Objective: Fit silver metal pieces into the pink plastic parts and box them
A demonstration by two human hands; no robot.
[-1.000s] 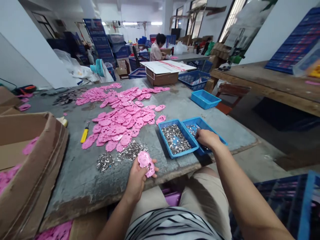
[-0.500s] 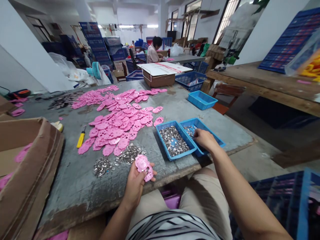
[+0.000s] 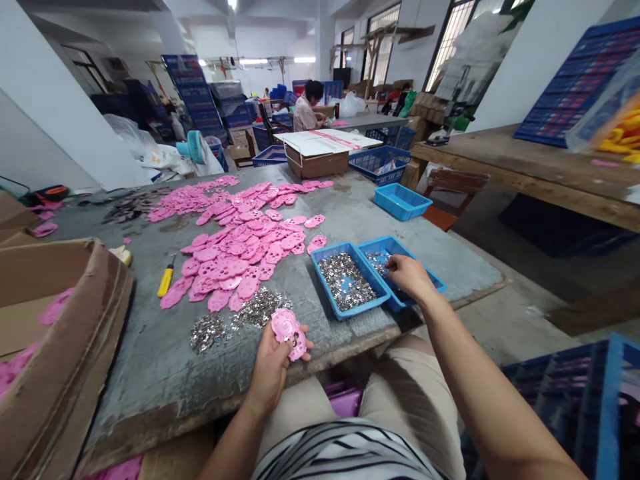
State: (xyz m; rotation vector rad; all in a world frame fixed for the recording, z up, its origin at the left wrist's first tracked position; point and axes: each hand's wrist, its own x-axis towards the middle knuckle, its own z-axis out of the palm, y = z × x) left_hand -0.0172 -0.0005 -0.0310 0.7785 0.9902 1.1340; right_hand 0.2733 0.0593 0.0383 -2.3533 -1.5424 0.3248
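While the left hand (image 3: 273,365) keeps its grasp on 1 pink plastic piece (image 3: 289,332), thumb over its face and fingers curled beneath, just above the near edge of the table (image 3: 350,213), the right hand (image 3: 407,275) stays down inside the right blue tray (image 3: 434,283); across the last second its fingers have crept only slightly toward the wall shared with the left blue tray (image 3: 351,311), and nothing has come out; the fingertips are bent among the small metal parts (image 3: 376,257), but whether they pinch 1 or are merely sifting I cannot tell; judged from that, the picking is unfinished and the pink piece waits in the other hand, well apart from the tray. Just beyond the left hand lies a loose heap of metal parts (image 3: 240,317); farther back, a spread of pink pieces (image 3: 240,247), with a yellow-handled tool (image 3: 165,280) beside it; a cardboard box (image 3: 75,347) sits at the left; a co-worker (image 3: 305,110) sits at a far table.
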